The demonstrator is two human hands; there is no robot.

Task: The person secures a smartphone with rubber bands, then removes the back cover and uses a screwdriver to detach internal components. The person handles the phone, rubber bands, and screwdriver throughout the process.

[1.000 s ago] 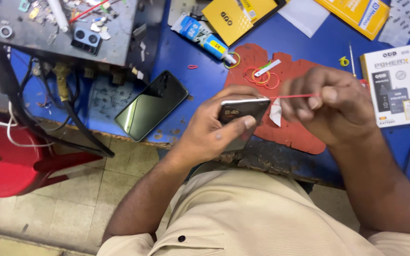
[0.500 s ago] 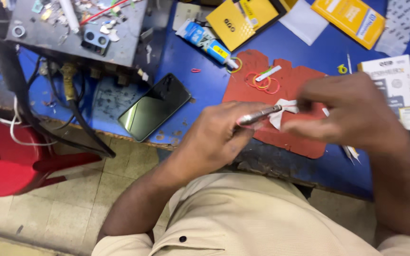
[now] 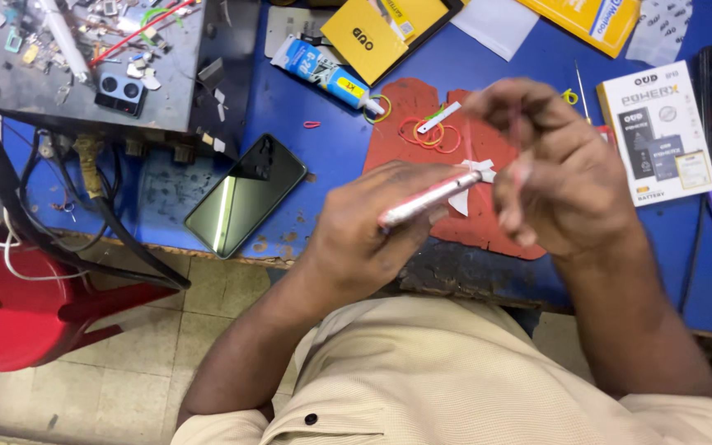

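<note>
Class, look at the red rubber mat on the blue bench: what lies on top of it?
On the red rubber mat lie coloured rubber bands and a small white strip. Both hands, the left hand gripping a slim phone, cover its near part, so anything there is hidden.

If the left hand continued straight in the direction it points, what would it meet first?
Probably the right hand, just beyond the phone that the left hand holds edge-on; depth is unclear, as the right hand is blurred.

I see two phones: one thin pink-edged phone point(image 3: 430, 198) in my left hand point(image 3: 372, 235) and one shiny black glass phone point(image 3: 245, 196). I count one white cardboard box point(image 3: 657, 132) and one blue glue tube point(image 3: 323, 74).
</note>
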